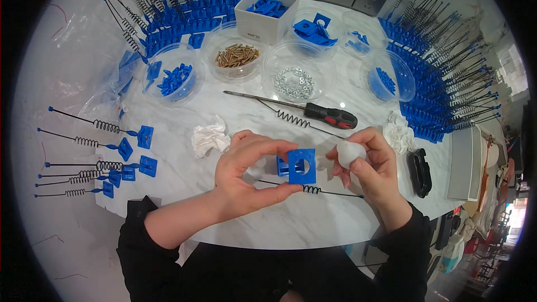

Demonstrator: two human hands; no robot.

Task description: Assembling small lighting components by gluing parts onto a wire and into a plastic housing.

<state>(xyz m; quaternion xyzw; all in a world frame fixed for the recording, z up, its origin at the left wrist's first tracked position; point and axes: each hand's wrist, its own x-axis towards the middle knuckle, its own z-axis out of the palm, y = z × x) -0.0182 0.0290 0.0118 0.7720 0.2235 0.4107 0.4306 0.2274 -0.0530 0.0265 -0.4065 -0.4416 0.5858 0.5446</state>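
Note:
Between the thumb and index finger of my left hand [243,165], a blue square plate [295,177] with a round hole stands upright above the table. Just behind it, partly hidden, is another blue piece [281,166]. My right hand [376,162] pinches a smooth, whitish rounded lump [350,154], a little to the right of the plate. Below both hands lies a black wire with a coiled spring [311,189], partly covered by my left fingers. Farther off, a second black coil wire [292,117] rests beside a screwdriver [331,116] with a black and red handle.
Clear tubs hold brass-coloured screws [238,55], silver nuts [294,82] and small blue parts [175,78]. A white box [260,25] contains blue pieces. Rows of blue-based coil wires [447,72] line both sides. Crumpled tissues [210,136] and a black case [419,172] lie nearby.

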